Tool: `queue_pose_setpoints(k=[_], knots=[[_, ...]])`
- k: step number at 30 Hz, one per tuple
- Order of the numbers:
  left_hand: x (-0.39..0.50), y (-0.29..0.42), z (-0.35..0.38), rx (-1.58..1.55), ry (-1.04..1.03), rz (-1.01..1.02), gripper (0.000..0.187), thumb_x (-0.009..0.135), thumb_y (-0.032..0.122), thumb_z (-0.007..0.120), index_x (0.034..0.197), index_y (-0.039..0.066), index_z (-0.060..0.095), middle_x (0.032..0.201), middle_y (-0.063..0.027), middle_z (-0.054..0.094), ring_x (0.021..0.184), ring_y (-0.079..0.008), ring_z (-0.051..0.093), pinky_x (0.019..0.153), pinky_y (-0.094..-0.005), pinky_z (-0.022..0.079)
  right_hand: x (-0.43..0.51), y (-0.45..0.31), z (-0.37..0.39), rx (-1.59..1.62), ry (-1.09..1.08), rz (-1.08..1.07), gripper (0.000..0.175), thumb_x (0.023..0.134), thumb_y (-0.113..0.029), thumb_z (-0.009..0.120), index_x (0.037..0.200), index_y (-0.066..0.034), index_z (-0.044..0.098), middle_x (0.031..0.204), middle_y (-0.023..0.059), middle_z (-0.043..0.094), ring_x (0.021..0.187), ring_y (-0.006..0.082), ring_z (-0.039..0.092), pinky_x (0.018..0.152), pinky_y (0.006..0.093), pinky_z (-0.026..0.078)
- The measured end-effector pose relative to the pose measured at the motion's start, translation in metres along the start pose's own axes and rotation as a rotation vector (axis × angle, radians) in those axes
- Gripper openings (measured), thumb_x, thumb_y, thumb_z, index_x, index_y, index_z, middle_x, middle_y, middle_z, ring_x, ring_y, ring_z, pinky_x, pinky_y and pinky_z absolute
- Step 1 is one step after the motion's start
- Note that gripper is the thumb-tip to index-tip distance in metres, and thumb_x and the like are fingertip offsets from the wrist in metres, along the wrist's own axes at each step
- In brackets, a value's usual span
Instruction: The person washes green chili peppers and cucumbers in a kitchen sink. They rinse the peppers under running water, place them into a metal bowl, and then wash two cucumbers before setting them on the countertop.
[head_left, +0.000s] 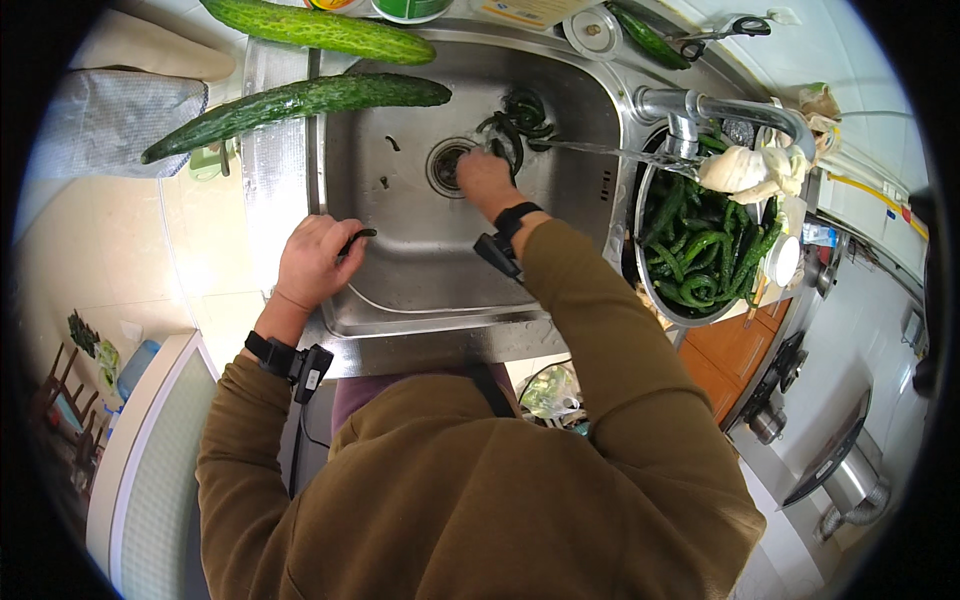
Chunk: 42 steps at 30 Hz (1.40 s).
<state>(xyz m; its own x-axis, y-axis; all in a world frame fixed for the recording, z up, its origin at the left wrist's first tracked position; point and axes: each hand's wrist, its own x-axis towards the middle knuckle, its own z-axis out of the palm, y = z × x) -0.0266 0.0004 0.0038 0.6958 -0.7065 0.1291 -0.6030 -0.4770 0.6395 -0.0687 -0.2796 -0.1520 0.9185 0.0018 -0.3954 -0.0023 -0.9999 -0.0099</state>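
My left hand (322, 255) is closed over the left rim of the stainless steel sink (420, 262), with a dark green pepper (363, 234) sticking out between thumb and fingers. Beside the drain (448, 166), my right hand (487, 178) reaches into the basin, its fingers against dark green peppers (510, 139); whether it grips one is hidden. Further peppers (525, 109) lie behind it in the basin. Water runs from the faucet (750, 112) onto them. Two small green scraps lie left of the drain. A steel bowl (641, 255) heaped with long wrinkled green peppers (697, 247) stands right of the sink.
A dark green cucumber (300, 105) and a lighter one (322, 31) jut over the sink's left side. Behind the basin are a round metal lid (592, 31), a small cucumber (649, 36) and scissors (720, 34). A whitish cloth-like bundle (739, 171) hangs at the faucet's spout.
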Motion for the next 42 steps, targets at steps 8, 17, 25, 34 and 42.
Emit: queue_pose_setpoints(k=[8, 17, 25, 34, 42], knots=[[0.001, -0.001, 0.0, -0.002, -0.015, 0.014, 0.019, 0.071, 0.006, 0.069, 0.087, 0.008, 0.059, 0.066, -0.0073, 0.053, 0.061, -0.0266, 0.053, 0.059, -0.0364, 0.045, 0.026, -0.026, 0.026, 0.088, -0.316, 0.221, 0.013, 0.083, -0.014, 0.06, 0.085, -0.0052, 0.069, 0.085, 0.0109, 0.069, 0.078, 0.0264, 0.068, 0.06, 0.0365, 0.054], [0.0, -0.001, 0.0, -0.027, -0.007, 0.011, 0.018, 0.071, 0.006, 0.069, 0.086, 0.007, 0.059, 0.067, -0.0077, 0.053, 0.061, -0.0268, 0.053, 0.06, -0.0365, 0.044, 0.011, 0.001, -0.011, 0.329, -0.339, 0.286, 0.032, 0.076, -0.032, 0.066, 0.088, -0.003, 0.07, 0.096, 0.0152, 0.067, 0.09, 0.0308, 0.065, 0.073, 0.0402, 0.053], [0.001, -0.001, -0.002, -0.047, -0.01, -0.003, 0.017, 0.072, 0.006, 0.068, 0.087, 0.007, 0.059, 0.067, -0.0076, 0.054, 0.062, -0.0266, 0.053, 0.06, -0.0361, 0.044, -0.003, 0.046, -0.03, 0.409, -0.121, 0.456, 0.041, 0.076, -0.031, 0.065, 0.104, -0.0013, 0.061, 0.095, 0.0207, 0.065, 0.09, 0.0359, 0.063, 0.079, 0.0422, 0.052], [-0.001, -0.003, 0.0, -0.026, -0.025, -0.01, 0.018, 0.072, 0.007, 0.069, 0.087, 0.008, 0.059, 0.066, -0.0075, 0.053, 0.061, -0.0269, 0.053, 0.06, -0.0367, 0.045, 0.022, -0.012, 0.028, 0.175, -0.185, 0.082, 0.018, 0.08, -0.019, 0.064, 0.092, -0.0055, 0.064, 0.087, 0.0151, 0.065, 0.082, 0.0325, 0.064, 0.068, 0.0444, 0.052], [0.001, -0.002, -0.001, -0.03, -0.003, 0.003, 0.019, 0.071, 0.007, 0.069, 0.087, 0.008, 0.059, 0.066, -0.0078, 0.053, 0.061, -0.027, 0.053, 0.06, -0.0368, 0.045, 0.001, 0.019, -0.005, 0.394, 0.322, 0.093, 0.036, 0.076, -0.028, 0.069, 0.101, -0.0056, 0.057, 0.084, 0.0158, 0.062, 0.082, 0.0369, 0.062, 0.07, 0.0458, 0.05]])
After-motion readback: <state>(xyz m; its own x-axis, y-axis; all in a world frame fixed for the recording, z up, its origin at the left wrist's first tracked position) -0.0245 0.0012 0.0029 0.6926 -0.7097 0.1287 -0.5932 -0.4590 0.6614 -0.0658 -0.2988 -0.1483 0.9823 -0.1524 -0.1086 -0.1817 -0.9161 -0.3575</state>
